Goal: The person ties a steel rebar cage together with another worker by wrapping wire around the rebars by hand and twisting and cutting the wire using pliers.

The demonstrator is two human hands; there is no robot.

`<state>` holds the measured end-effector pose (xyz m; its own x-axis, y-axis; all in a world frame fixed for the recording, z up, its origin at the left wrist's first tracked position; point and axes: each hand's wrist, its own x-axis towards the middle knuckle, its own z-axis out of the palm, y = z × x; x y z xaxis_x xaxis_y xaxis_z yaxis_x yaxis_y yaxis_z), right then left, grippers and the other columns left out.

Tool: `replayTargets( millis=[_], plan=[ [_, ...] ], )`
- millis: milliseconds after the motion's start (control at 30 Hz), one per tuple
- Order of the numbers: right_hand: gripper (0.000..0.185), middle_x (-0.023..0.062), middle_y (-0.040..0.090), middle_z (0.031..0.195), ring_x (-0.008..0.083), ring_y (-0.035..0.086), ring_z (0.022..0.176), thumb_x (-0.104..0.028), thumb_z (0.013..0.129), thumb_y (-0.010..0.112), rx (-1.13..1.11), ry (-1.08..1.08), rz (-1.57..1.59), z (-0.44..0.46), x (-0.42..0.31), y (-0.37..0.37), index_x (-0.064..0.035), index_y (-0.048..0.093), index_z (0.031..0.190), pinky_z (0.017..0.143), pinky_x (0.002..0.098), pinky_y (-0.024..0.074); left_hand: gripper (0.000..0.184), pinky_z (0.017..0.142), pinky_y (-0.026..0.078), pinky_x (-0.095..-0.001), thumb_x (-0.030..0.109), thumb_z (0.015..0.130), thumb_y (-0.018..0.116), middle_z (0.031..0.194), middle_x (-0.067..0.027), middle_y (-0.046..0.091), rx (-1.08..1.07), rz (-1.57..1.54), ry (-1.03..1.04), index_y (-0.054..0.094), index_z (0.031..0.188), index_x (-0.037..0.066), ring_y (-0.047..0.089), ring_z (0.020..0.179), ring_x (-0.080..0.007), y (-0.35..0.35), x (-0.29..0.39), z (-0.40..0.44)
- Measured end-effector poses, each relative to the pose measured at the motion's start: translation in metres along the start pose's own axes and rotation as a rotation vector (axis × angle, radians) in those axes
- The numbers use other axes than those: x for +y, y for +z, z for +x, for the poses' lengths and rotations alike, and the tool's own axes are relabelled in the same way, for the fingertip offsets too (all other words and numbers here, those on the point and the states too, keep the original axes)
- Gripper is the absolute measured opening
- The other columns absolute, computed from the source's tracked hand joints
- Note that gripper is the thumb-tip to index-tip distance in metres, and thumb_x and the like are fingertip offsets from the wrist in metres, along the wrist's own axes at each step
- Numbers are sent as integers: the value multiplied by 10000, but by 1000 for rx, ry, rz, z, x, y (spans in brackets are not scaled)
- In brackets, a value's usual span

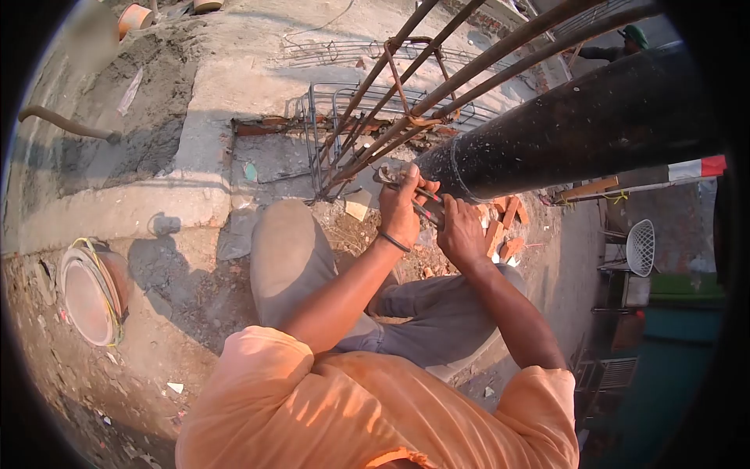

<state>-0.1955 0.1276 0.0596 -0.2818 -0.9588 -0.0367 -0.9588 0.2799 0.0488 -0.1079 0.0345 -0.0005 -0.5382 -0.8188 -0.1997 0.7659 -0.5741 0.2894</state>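
Note:
In front of my knees, both hands are on a pair of pliers with dark handles and red marks. My left hand, with a dark band at its wrist, is closed around the tool near its metal head. My right hand grips the handle ends. Fingers partly hide the jaws, so I cannot tell whether anything is between them. Just beyond my hands, rusty vertical rebar rods rise out of the ground, with a bent tie ring around them higher up.
A thick black pipe slants up at the right of the rods. Broken bricks lie by its foot. A bucket stands at left. Wet mortar and a hose are far left. Another person is at upper right.

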Motion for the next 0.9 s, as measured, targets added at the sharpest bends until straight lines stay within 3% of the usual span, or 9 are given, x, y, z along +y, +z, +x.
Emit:
replayTargets(
  millis=[67,133,167,267,400,433,533,667,900],
  plan=[
    [325,125,570,827,263,569,709,-105,871,552,-307,102,220,-8,-12,-3,24,502,1165,615,380,464,316,911,515,-433,354,875,672,828,-81,615,-50,95,-200,582,860,52,644,915,-243,-12,31,-14],
    [220,69,522,693,208,512,543,-183,931,559,-806,362,1024,-10,-25,-9,12,559,1033,515,360,453,291,905,514,-430,335,878,670,846,-82,626,-112,124,-359,587,872,57,646,928,-251,-15,49,-17],
    [264,61,549,723,160,535,590,-262,952,563,-1117,512,1732,-15,-33,-23,0,587,972,527,324,461,311,813,544,-408,352,861,692,751,-50,593,-71,58,-439,564,804,74,618,753,-194,-6,50,-18],
    [283,91,578,792,212,580,698,-244,940,570,-843,377,1266,-21,-37,-44,13,560,1058,613,359,481,341,791,547,-446,392,878,662,651,-26,518,-199,-169,-367,522,751,108,573,667,-185,-15,43,-14],
    [357,130,617,882,281,641,842,-220,924,579,-476,195,613,-19,-38,-64,29,523,1173,728,406,508,395,728,557,-452,426,913,603,599,-5,426,-19,-90,-216,465,698,125,493,572,-159,3,29,-13],
    [434,174,604,1016,322,611,942,-165,873,587,-111,87,321,-30,-38,-46,43,467,1235,799,420,490,384,749,535,-451,407,940,566,608,3,409,23,-110,-150,465,694,130,468,595,-158,10,20,-9],
    [486,187,565,1166,337,572,1046,-141,834,576,-21,35,-159,-10,-21,-38,53,433,1256,830,427,471,376,745,537,-451,393,939,574,613,3,404,243,-223,-24,463,701,124,456,586,-160,30,-1,4],
    [282,145,605,832,300,608,745,-148,886,552,-275,-21,200,2,-3,-26,41,557,1094,707,413,498,335,770,549,-444,379,909,624,657,-14,478,41,63,-58,530,788,81,576,690,-174,4,15,-10],
    [448,64,618,812,157,607,691,-429,918,584,-1155,341,1654,-7,-20,-28,-12,584,1083,579,288,466,352,691,587,-417,379,906,614,597,13,449,-96,-5,-271,498,714,107,541,600,-152,-5,39,-19]
  ],
)
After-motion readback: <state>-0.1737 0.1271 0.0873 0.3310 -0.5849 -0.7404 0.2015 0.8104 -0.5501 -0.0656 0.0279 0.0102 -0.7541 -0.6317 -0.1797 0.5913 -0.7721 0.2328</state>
